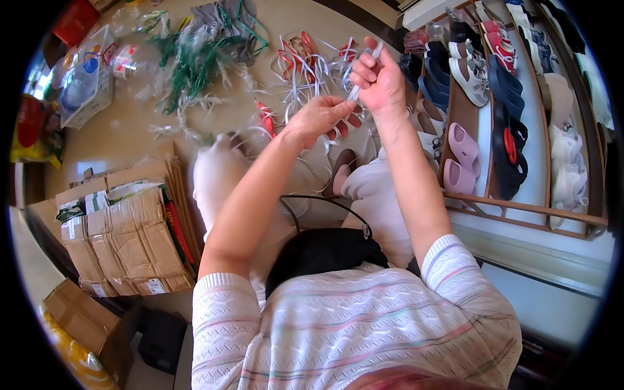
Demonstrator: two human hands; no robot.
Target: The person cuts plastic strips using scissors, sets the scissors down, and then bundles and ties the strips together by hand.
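Observation:
A thin white strip (355, 93) runs between my two hands, in front of me above the floor. My left hand (323, 119) pinches it between thumb and forefinger, the other fingers curled below. Higher and to the right, my right hand (379, 79) has its fingers bent round the upper part of the strip. Just beyond the hands, a loose heap of white and red strips (300, 62) lies on the floor. A red piece (265, 119) lies left of the hands.
Tangled green netting (188, 62) is on the floor at upper left, near a clear plastic basket (91, 97). Flattened cardboard (123, 240) stands at left. A wooden shoe rack (520, 211) with several pairs of shoes fills the right side.

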